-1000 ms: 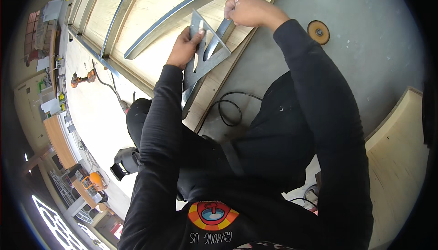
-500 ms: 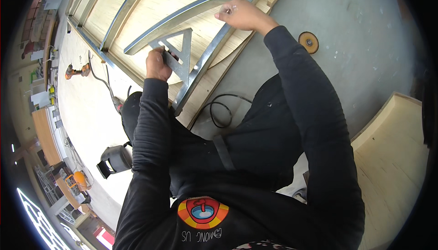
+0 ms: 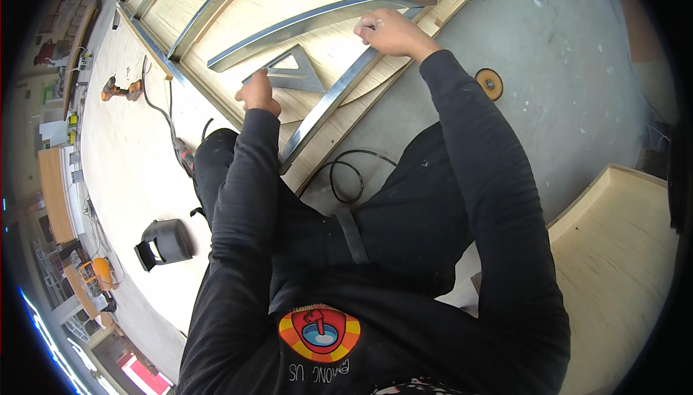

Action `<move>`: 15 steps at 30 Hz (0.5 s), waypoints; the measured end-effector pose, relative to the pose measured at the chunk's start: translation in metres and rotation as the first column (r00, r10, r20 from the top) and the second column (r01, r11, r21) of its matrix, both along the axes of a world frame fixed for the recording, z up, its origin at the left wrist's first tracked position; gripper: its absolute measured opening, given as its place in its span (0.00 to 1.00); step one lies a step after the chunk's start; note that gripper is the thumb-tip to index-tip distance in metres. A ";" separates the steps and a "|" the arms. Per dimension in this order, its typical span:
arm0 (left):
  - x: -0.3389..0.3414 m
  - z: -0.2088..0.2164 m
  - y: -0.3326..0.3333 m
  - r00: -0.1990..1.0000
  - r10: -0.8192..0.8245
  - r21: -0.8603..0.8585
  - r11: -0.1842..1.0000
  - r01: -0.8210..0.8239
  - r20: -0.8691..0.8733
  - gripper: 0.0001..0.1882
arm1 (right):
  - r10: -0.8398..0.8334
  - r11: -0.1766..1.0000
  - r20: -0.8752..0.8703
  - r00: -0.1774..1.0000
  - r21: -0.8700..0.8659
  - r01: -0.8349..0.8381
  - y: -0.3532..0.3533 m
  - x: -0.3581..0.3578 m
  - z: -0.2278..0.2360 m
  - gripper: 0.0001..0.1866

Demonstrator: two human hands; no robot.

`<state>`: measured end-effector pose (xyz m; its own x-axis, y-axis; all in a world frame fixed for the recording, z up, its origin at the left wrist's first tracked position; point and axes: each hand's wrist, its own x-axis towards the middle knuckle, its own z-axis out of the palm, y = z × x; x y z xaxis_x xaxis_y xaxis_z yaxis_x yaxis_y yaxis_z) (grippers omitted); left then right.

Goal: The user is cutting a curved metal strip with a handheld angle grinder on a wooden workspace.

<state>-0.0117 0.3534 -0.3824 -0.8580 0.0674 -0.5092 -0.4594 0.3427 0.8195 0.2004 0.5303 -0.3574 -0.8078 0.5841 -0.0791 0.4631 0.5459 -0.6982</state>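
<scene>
A grey metal speed square [image 3: 309,77] lies low over the plywood panel, between a curved metal stud [image 3: 325,16] and a straight metal channel [image 3: 336,95]. My left hand [image 3: 258,95] is closed at the square's left corner, one finger pointing off to the left; the thumb is partly hidden. Above the far part of the straight channel, near the curved stud's right end, is my right hand [image 3: 393,34]. Its fingers are curled together in a pinch, and anything in them is too small to make out.
A cordless drill [image 3: 121,90] and a black welding helmet [image 3: 164,242] lie to the left. A black cable [image 3: 346,177] loops by my legs. A round abrasive disc [image 3: 489,84] rests on the grey floor, with a shallow plywood piece [image 3: 613,265] at lower right.
The speed square has turned and dropped flatter toward the panel, away from the straight channel. My left hand stays at its corner. The right hand keeps its pinch; the whole view has shifted slightly.
</scene>
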 end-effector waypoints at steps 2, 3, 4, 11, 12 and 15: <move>0.004 0.013 -0.007 0.882 -0.248 -0.313 0.942 0.122 -0.400 0.37 | -0.005 0.986 -0.068 0.998 -0.165 -0.006 -0.012 -0.012 0.012 0.15; 0.008 0.021 -0.018 0.853 -0.411 0.061 0.890 0.452 -0.320 0.34 | -0.026 0.944 -0.131 0.991 -0.330 -0.019 -0.018 -0.017 0.017 0.14; 0.006 0.014 -0.017 0.735 -0.540 0.049 0.791 0.609 -0.411 0.32 | -0.018 0.945 -0.131 0.991 -0.325 -0.026 -0.024 -0.022 0.022 0.14; 0.022 0.017 -0.033 0.347 -0.742 -0.155 0.515 0.843 -0.574 0.11 | 0.168 0.828 -0.190 0.967 -0.505 -0.243 -0.061 -0.058 0.033 0.11; 0.018 0.020 -0.037 0.306 -0.765 -0.233 0.505 0.831 -0.567 0.10 | 0.143 0.814 -0.181 0.973 -0.537 -0.220 -0.065 -0.059 0.030 0.10; -0.008 0.028 -0.048 0.305 -0.778 -0.387 0.560 0.732 -0.549 0.10 | 0.127 0.792 -0.107 0.986 -0.588 -0.166 -0.065 -0.069 0.019 0.15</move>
<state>-0.0192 0.3057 -0.3547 -0.5223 0.8501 0.0673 0.6098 0.3171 0.7264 0.1318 0.4650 -0.3384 -0.8941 0.3130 -0.3203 0.3591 0.0738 -0.9304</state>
